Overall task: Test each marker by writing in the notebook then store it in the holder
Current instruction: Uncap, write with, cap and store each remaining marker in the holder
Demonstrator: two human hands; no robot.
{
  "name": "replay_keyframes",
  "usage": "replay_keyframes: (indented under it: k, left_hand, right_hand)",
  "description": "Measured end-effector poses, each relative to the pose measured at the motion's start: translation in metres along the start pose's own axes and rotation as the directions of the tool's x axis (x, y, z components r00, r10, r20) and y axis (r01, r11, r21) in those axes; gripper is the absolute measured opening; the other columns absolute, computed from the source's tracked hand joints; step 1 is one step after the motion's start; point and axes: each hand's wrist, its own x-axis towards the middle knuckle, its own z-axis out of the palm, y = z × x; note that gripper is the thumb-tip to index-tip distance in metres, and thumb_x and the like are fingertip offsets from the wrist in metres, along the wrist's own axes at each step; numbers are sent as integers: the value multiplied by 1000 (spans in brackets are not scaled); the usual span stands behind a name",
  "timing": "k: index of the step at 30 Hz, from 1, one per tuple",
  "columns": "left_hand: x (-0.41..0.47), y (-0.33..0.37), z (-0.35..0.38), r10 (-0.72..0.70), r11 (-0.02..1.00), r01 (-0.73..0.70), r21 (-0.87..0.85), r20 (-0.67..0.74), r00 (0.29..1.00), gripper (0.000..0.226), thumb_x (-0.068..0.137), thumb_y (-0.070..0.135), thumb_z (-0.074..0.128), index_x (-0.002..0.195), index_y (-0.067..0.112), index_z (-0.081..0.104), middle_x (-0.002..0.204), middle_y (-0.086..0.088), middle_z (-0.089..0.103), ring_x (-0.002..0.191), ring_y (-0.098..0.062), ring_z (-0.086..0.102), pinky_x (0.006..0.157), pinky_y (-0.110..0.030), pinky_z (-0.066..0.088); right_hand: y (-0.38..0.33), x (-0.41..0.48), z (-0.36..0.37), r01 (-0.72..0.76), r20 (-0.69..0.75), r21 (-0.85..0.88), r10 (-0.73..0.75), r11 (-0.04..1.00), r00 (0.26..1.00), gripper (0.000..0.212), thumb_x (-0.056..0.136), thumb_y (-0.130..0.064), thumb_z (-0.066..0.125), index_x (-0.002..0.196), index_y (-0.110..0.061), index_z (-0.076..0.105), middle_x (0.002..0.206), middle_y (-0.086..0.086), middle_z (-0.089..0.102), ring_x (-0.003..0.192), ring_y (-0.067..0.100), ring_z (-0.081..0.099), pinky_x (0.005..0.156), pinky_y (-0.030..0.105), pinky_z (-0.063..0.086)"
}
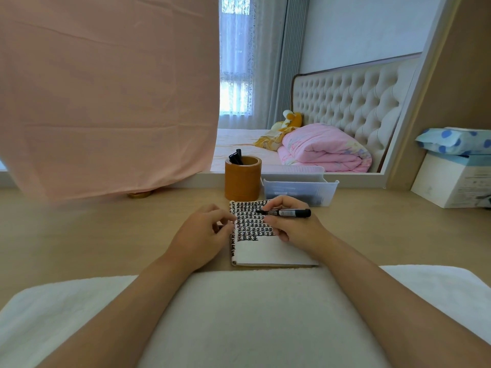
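Surface: beige desk (93,235), mirror (332,88) beyond hands.
Writing: notebook (265,248) marks illegible.
Right hand (289,227): marker (288,213) gripped.
Left hand (204,235): loosely curled, page edge pinned.

The large pink cloth (106,96) filling the upper left of the frame hides most of what stands behind it; only the rim of a small gold round object (140,194) shows beneath its hem. The translucent plastic bin (300,191) at centre holds dark contents too blurred to identify. The black marks on the white notebook page (265,248) are too small to read. At the right edge, the white cardboard box (451,181) and blue-dotted packet (457,140) are cut off.
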Motion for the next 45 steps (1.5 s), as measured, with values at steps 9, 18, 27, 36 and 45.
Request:
replay_keyframes:
  k: [9,18,27,36,45]
  left_hand:
    - [5,-21,7,-138,967,119,227,70,988,26,94,31,57,118,29,67,107,6,52,107,-12,44,92,-28,40]
    - [7,-10,0,-145,987,148,66,-46,988,16,93,28,62,109,31,65,99,12,65,84,-4,57,76,-24,44]
    - [3,-2,-4,-51,998,49,-37,-44,998,18,88,22,69,100,35,66,93,19,67,82,-3,57,71,-15,40]
    - [3,3,-2,19,1000,-19,-5,15,1000,17,91,25,65,106,34,68,93,18,67,84,-2,57,71,-12,39]
    - [9,1,-6,48,999,-50,12,123,991,15,97,28,55,95,30,69,77,13,67,76,-4,58,69,-23,44]
  right_hand:
    - [-5,3,-3,-67,53,263,55,962,997,42,104,2,32,125,-13,65,95,11,72,69,23,65,60,32,55]
    - [-4,5,-7,29,-38,-253,-40,967,998,24,97,-7,57,98,-30,54,93,0,61,69,14,56,58,22,48]
    - [-2,2,4,135,-31,-609,-193,782,981,28,94,-23,65,121,-29,68,124,-6,67,105,10,58,93,32,54]
    - [0,3,6,232,42,-601,-260,765,965,27,92,-20,67,119,-27,69,121,-6,68,101,4,55,94,27,51]
    - [3,7,10,391,134,-629,-402,672,906,30,89,-20,72,118,-20,70,112,-2,70,94,3,53,84,19,48]
